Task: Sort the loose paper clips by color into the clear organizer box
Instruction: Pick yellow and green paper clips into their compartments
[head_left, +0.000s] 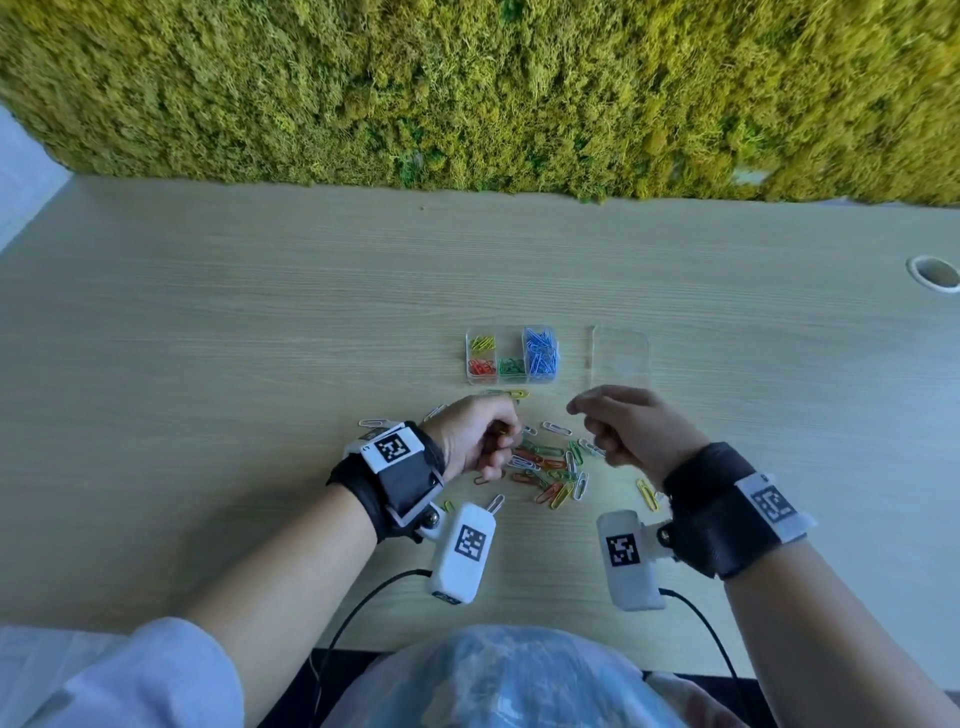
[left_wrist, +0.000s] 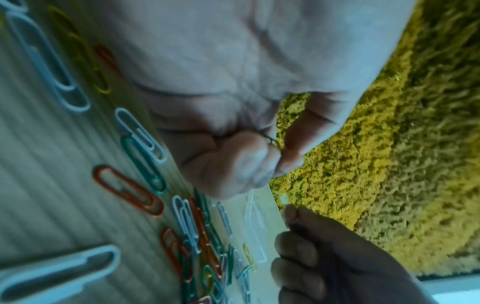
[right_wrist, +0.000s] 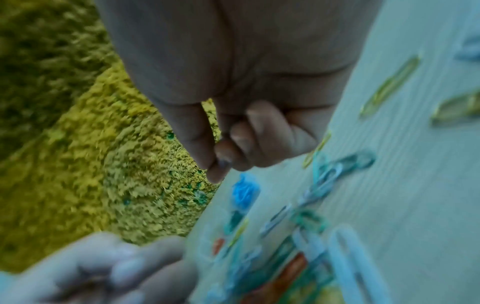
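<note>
The clear organizer box (head_left: 511, 356) lies on the table with yellow, red, green and blue clips in separate compartments. Just in front of it is a scatter of loose paper clips (head_left: 550, 467) in white, green, orange and yellow. My left hand (head_left: 511, 434) hovers over the scatter's left side with curled fingers and pinches a thin yellowish paper clip (left_wrist: 270, 139) between thumb and fingers. My right hand (head_left: 574, 410) is raised over the right side of the scatter. Its fingers are curled, and thumb and index fingertips (right_wrist: 221, 162) meet with no clip visible between them.
The box's clear lid (head_left: 621, 358) lies flat just right of the box. A moss wall (head_left: 467, 93) runs along the table's far edge. A round cable hole (head_left: 935, 271) sits at the far right. Bare wooden table (head_left: 260, 338) extends to the left.
</note>
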